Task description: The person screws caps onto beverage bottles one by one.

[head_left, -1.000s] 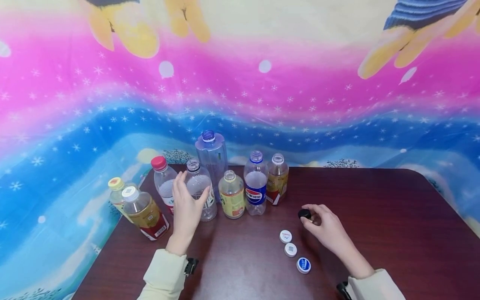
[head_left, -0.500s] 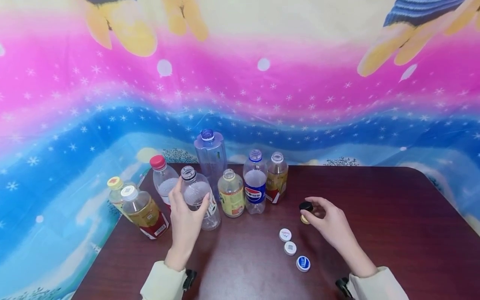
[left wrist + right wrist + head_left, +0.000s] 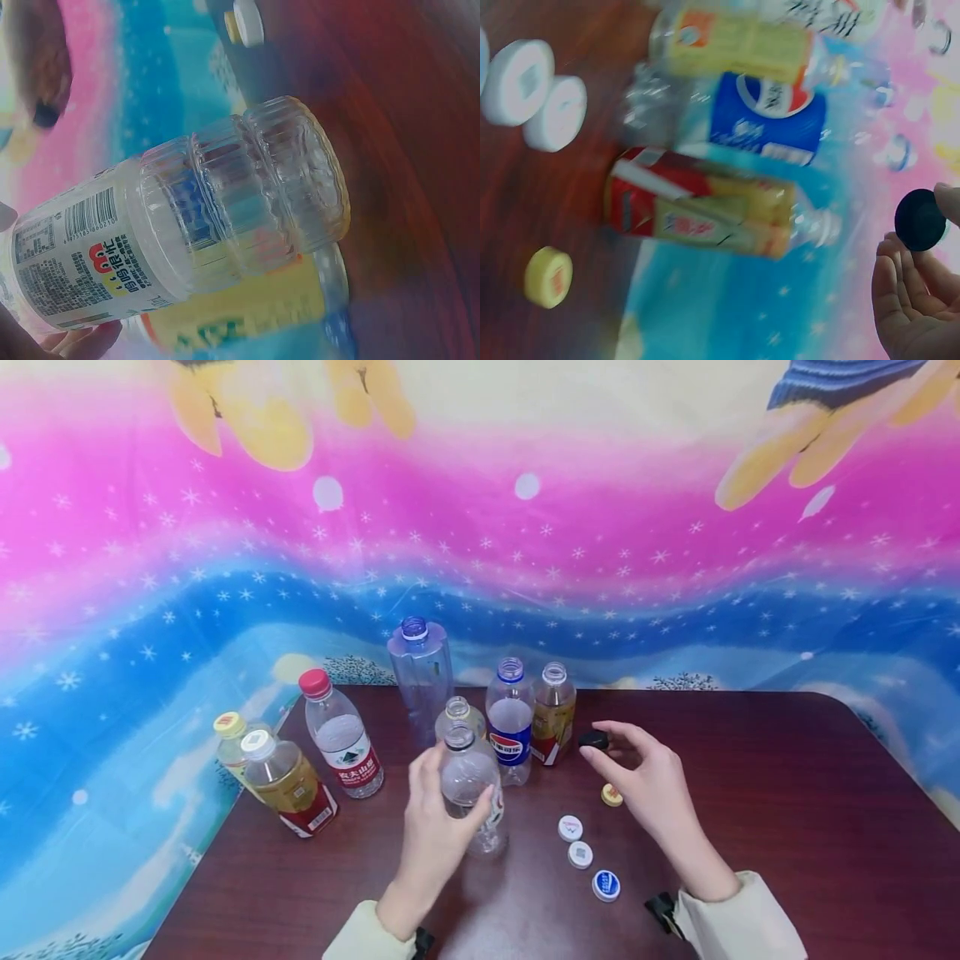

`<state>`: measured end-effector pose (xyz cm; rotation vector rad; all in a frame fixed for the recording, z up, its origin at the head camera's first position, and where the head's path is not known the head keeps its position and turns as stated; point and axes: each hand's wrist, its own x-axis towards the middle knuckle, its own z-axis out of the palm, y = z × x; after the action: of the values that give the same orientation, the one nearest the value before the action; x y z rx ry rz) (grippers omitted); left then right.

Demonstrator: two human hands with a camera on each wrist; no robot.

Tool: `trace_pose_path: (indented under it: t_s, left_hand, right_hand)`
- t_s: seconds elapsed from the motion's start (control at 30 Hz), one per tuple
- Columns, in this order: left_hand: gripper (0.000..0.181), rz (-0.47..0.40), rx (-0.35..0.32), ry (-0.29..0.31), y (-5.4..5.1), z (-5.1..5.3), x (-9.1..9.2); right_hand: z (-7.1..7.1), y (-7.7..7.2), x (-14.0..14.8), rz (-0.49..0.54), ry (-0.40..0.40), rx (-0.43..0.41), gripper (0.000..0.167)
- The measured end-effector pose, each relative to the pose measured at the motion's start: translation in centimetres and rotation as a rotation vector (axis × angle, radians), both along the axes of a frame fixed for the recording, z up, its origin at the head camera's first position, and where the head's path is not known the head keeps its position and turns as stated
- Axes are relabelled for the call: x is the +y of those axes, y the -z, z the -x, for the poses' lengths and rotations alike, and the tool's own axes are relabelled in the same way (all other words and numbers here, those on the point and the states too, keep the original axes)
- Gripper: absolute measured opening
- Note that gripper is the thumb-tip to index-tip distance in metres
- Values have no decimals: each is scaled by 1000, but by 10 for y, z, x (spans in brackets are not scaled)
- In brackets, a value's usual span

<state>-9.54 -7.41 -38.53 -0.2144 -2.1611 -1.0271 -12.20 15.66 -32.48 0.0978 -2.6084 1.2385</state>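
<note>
My left hand point(image 3: 435, 839) grips a clear, ribbed plastic bottle point(image 3: 471, 772) with an uncapped neck. In the left wrist view its white barcode label point(image 3: 82, 251) shows, and its base seems raised off the table. Between thumb and fingers, my right hand point(image 3: 663, 789) pinches a black bottle cap point(image 3: 594, 739), held in the air to the right of the bottle. A yellow cap point(image 3: 612, 795) lies on the table below that hand. Two white caps point(image 3: 570, 828) and a blue cap point(image 3: 606, 886) lie nearby, left of the right wrist.
Behind the held bottle stands a partly hidden yellow-labelled bottle point(image 3: 459, 714). Uncapped Pepsi point(image 3: 510, 743), amber-labelled point(image 3: 553, 718) and tall purple point(image 3: 422, 677) bottles stand near it. Leftward are a red-capped water bottle point(image 3: 345, 743) and two more capped bottles point(image 3: 296, 785). A patterned cloth point(image 3: 480, 527) hangs behind.
The left hand has taken the clear bottle out of the row, rightward and towards me. The right hand has raised the black cap and brought it left, uncovering the yellow cap.
</note>
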Motion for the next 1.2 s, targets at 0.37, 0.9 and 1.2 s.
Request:
trace_pose_path:
  t_s: [0.37,0.9,1.2]
  left_hand:
    - [79,87,19,61,6,1,34]
    - [82,119,34,60,9,2,44]
    - [82,116,35,63,7,2,44]
  right_hand:
    - [-5,-21,-30,101,-93,105,33]
    - [-2,-20,-55,140,-258,189,35]
    - [-2,-19,-55,142,-286,197,36]
